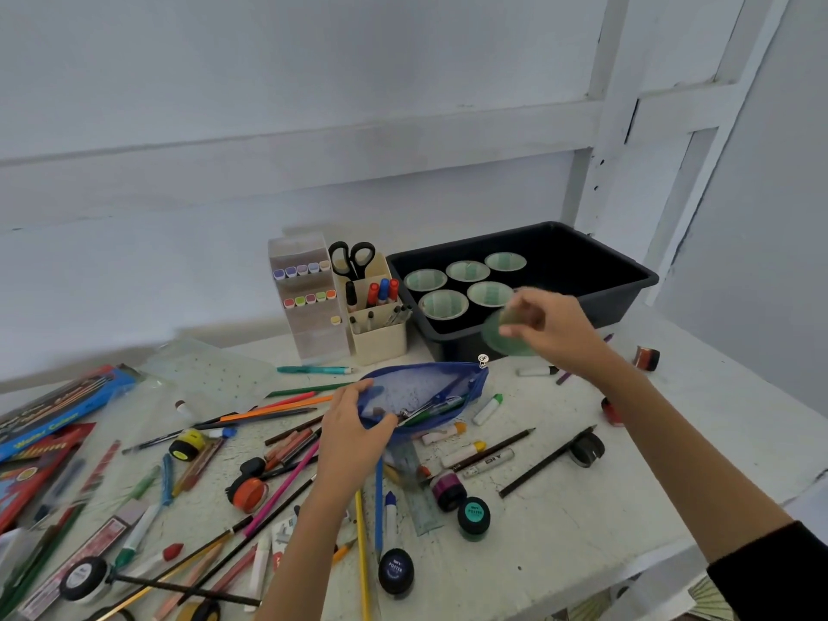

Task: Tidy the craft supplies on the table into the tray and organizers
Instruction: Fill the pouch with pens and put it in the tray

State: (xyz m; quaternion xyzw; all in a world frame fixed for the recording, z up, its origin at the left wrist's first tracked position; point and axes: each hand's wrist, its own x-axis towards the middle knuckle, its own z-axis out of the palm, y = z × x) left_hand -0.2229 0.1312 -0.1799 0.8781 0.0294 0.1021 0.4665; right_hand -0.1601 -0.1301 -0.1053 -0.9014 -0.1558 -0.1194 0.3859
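Craft supplies (pixel 486 461) mostly loose on near table (pixel 582 531): pencils (pixel 282 488), paint pots (pixel 396 571). Left hand (pixel 354 434) fingers curl round blue pouch (pixel 425 385) rim. Right hand (pixel 544 327) pinches blurred green tape roll (pixel 497 340) at tray (pixel 627 282) edge; 5 rolls (pixel 466 271) inside, organizers (pixel 378 340) part-filled. Approx. early stage.

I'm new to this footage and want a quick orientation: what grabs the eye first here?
The left hand grips a blue zip pouch mid-table, amid scattered pencils and paint pots. The right hand holds a blurred green tape roll at the front rim of the black tray, where five rolls sit.
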